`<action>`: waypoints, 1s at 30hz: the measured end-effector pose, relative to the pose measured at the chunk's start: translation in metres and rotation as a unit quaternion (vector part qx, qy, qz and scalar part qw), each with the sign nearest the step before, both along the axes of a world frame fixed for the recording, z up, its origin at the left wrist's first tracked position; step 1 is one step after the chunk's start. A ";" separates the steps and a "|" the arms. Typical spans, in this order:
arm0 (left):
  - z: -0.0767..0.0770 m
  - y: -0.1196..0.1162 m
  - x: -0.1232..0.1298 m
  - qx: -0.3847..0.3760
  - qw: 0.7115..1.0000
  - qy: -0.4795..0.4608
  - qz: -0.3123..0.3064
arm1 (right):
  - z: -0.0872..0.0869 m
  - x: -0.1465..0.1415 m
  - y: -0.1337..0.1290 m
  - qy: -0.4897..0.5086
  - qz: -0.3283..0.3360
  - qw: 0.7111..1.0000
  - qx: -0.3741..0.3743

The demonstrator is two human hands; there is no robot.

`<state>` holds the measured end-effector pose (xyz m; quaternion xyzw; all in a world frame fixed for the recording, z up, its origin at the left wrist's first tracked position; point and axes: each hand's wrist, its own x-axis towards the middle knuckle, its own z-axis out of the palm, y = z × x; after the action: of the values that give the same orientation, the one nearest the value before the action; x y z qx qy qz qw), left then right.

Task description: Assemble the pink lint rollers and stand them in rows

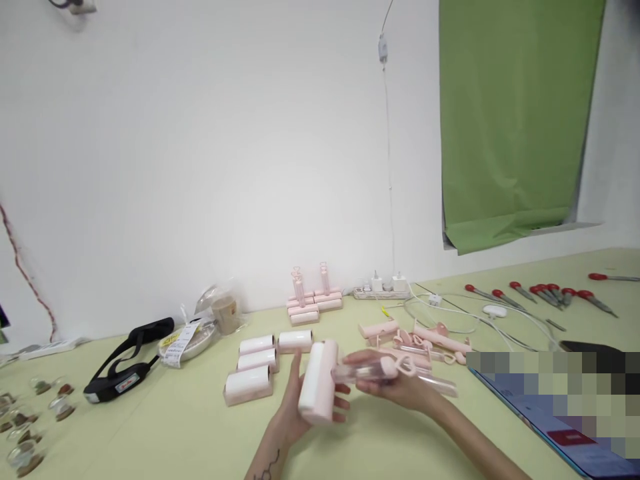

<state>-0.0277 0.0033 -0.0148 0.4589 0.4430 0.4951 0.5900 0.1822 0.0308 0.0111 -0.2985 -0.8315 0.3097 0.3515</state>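
My left hand (295, 410) is wrapped round the head of a lint roller (319, 383), a white paper roll in a pale pink cover, tilted over the table. In my right hand (400, 387) is the roller's clear handle (367, 370) with a pink heart-shaped loop at its end. The handle meets the side of the pink cover; whether it is locked in cannot be told. Left of my hands lie several white rolls in pink covers (249, 385). Behind my right hand is a heap of loose pink covers and clear handles (440, 339).
Several pink lint rollers (304, 308) stand by the wall near a power strip (383, 292) with white cables. Red-handled tools (543, 293) lie at the back right, and a tablet-like screen (570, 437) at the front right. A black strap (127, 363), food packages and small glass ornaments (25, 427) are at left.
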 end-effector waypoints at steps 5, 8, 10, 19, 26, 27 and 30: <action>-0.003 -0.007 0.000 -0.040 0.996 -0.056 0.062 | -0.004 0.038 0.025 -0.262 -0.192 0.946 -0.008; -0.007 -0.006 0.000 -0.004 0.995 0.032 0.089 | -0.005 0.047 0.029 -0.248 -0.283 0.926 -0.004; -0.010 -0.006 0.003 0.044 0.986 0.115 0.113 | -0.003 0.038 0.022 -0.176 -0.225 0.958 0.011; -0.013 -0.007 0.012 0.143 0.958 0.214 0.124 | -0.002 -0.004 -0.016 -0.131 -0.095 0.971 0.177; -0.010 -0.011 0.014 0.161 0.954 0.228 0.107 | 0.011 0.000 -0.018 -0.172 -0.070 0.970 0.156; -0.010 -0.012 0.016 0.168 0.952 0.233 0.105 | 0.013 -0.003 -0.020 -0.173 -0.054 0.975 0.130; -0.010 -0.016 0.023 0.187 0.947 0.242 0.096 | 0.016 -0.012 -0.028 -0.169 -0.037 0.982 0.075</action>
<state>-0.0046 -0.0132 -0.0250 0.6228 0.5136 0.4971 0.3181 0.1706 0.0026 0.0273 -0.3498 -0.8882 0.1783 0.2386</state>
